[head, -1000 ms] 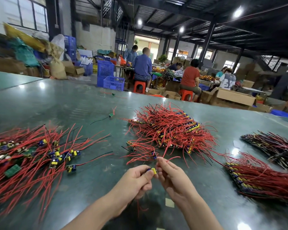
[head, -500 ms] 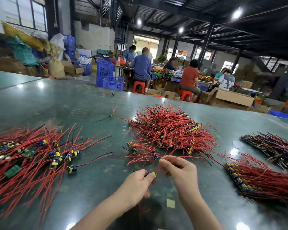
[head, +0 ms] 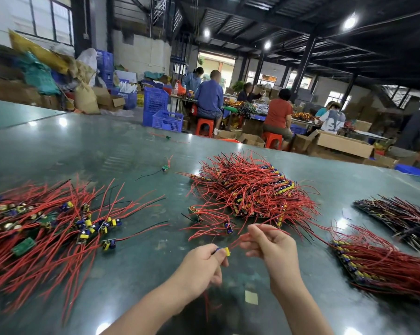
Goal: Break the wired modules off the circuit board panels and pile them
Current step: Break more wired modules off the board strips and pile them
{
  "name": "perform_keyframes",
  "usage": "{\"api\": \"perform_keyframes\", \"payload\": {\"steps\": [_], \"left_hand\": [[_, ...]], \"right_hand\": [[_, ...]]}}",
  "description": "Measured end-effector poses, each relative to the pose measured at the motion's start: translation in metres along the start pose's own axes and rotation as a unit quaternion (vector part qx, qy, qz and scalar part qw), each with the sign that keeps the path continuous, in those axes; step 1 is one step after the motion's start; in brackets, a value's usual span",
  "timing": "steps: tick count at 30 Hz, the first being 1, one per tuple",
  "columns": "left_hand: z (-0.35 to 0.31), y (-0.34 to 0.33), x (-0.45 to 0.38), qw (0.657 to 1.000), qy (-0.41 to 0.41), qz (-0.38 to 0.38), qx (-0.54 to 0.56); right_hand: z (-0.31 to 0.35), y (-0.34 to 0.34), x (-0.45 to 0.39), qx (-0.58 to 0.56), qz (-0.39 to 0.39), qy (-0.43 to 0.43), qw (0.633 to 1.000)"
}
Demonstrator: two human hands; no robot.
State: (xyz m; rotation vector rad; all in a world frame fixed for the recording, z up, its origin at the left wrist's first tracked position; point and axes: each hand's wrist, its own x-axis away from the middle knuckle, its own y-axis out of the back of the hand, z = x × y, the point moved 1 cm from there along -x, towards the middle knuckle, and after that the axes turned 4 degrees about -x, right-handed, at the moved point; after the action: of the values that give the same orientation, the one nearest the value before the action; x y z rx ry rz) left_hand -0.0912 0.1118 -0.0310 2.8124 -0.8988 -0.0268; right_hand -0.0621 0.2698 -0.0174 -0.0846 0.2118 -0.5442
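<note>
- A small wired module with a yellow block and blue part (head: pixel 224 250) sits pinched in the fingertips of the left hand (head: pixel 200 269), just above the glossy dark-green tabletop (head: pixel 136 269), near its front edge.
- The module's thin red wire leads (head: pixel 238 240) run up and right into the right hand (head: pixel 270 247), whose curled fingers pinch them.
- Half a second ago the hands were nearly touching; now they have drawn apart, the right hand risen and the wires pulled taut between them.
- Left of the hands, well apart, lies the loose pile of separated red-wired modules (head: pixel 59 228); bare tabletop lies between it and the left hand.
- Beyond the hands sits a heap of red-wired board panels (head: pixel 252 189); a stacked panel with red wires (head: pixel 378 264) lies near the right hand, and a darker stack (head: pixel 397 216) farther right.
- A pale square scrap (head: pixel 251 297) lies between the forearms.
- Behind the table, people sit on orange stools (head: pixel 204 126) beside blue plastic crates (head: pixel 166 119) and cardboard boxes (head: pixel 342 142) in a dim workshop.
</note>
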Motion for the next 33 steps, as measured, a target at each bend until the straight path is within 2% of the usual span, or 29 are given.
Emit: {"api": "perform_keyframes", "payload": {"steps": [3, 8, 14, 19, 22, 25, 28, 30, 33], "left_hand": [[-0.002, -0.003, 0.0, 1.0, -0.013, 0.008, -0.014], [0.0, 0.007, -0.003, 0.995, -0.048, -0.018, -0.085], [0.004, 0.007, -0.006, 0.993, -0.052, -0.043, -0.097], [0.009, 0.016, -0.01, 0.992, -0.038, -0.071, -0.097], [0.012, 0.019, -0.01, 0.979, -0.063, -0.09, -0.172], [0.016, 0.022, -0.008, 0.936, -0.084, -0.107, -0.324], [0.018, 0.025, -0.009, 0.914, -0.093, -0.121, -0.375], [0.017, 0.027, -0.01, 0.914, -0.104, -0.119, -0.374], [0.015, 0.028, -0.01, 0.946, -0.114, -0.085, -0.292]], "right_hand": [[0.003, 0.004, -0.002, -0.012, 0.008, -0.011, 1.0], [0.01, 0.006, -0.003, 0.025, 0.069, -0.043, 0.996], [0.011, 0.006, -0.004, -0.023, 0.04, -0.055, 0.997], [0.01, 0.005, -0.008, -0.093, 0.05, -0.106, 0.989], [0.01, 0.01, -0.01, -0.075, 0.064, -0.114, 0.989], [0.007, 0.014, -0.009, 0.052, 0.033, -0.03, 0.998], [0.004, 0.013, -0.008, 0.16, 0.007, 0.059, 0.985], [0.004, 0.011, -0.007, 0.138, 0.004, 0.061, 0.988], [0.008, 0.008, -0.006, -0.025, 0.009, -0.007, 1.0]]}}
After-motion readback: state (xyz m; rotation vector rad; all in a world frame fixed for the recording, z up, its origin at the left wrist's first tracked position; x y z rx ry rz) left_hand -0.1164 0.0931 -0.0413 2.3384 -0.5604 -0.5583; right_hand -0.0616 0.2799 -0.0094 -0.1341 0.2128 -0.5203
